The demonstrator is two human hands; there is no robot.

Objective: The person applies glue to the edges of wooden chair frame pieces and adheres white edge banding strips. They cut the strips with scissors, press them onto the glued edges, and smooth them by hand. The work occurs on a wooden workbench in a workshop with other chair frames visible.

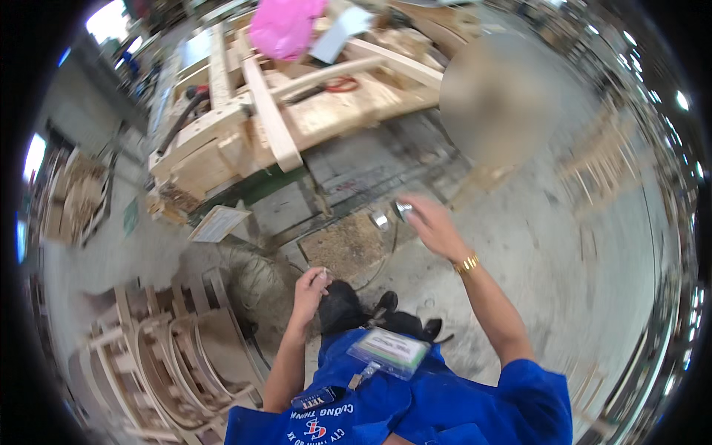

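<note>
With right hand raised (fingers on small shiny obj.), left hand curled.

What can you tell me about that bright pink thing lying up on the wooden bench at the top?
The pink bag looks like thin, crinkled plastic, bright magenta and bulging as if loosely stuffed. It lies slumped on the pale wooden workbench, across its long timber rails, beside a flat light-grey sheet that seems to touch its right side. Nothing holds it; both of the person's hands are far below it. Its contents cannot be seen.
</note>
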